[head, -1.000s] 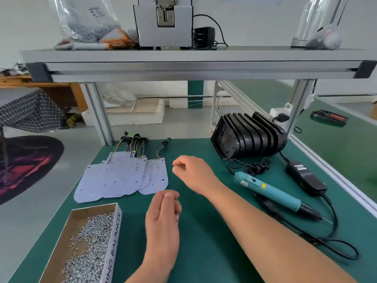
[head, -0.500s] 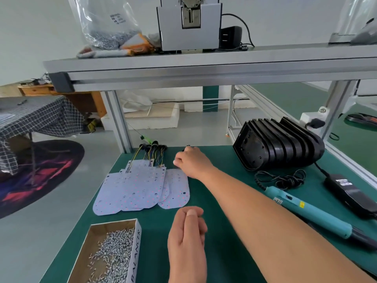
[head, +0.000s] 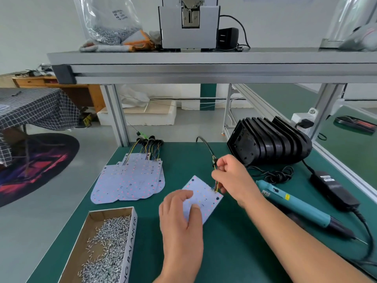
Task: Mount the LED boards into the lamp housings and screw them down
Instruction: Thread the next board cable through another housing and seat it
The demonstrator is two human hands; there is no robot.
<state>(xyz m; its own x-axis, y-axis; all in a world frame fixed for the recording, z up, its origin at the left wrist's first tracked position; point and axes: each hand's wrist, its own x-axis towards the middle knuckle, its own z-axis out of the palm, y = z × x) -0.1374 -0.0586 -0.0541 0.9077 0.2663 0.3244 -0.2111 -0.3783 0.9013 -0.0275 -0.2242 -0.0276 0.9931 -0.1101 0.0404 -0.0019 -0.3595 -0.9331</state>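
Both hands' fingers (head: pixel 184 196) grasp: left hand (head: pixel 181 225) the LED board (head: pixel 206 198), right hand (head: pixel 232 178) seemingly its wires (head: pixel 216 185).

The left hand (head: pixel 181 219) gripped an LED board (head: pixel 206 196) by its near edge, thumb on its face; the right hand (head: pixel 232 178) pinched its wires (head: pixel 215 184). On the worktop (head: pixel 224 252), stacked boards (head: pixel 130 180) lay left, a box (head: pixel 130 242) of screws (head: pixel 108 237) nearer, with nested housings (head: pixel 271 144) and a screwdriver (head: pixel 295 205) on the right.

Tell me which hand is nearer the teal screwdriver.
Right. The right hand pinches the wires just left of the screwdriver; the left hand grips the LED board farther left.
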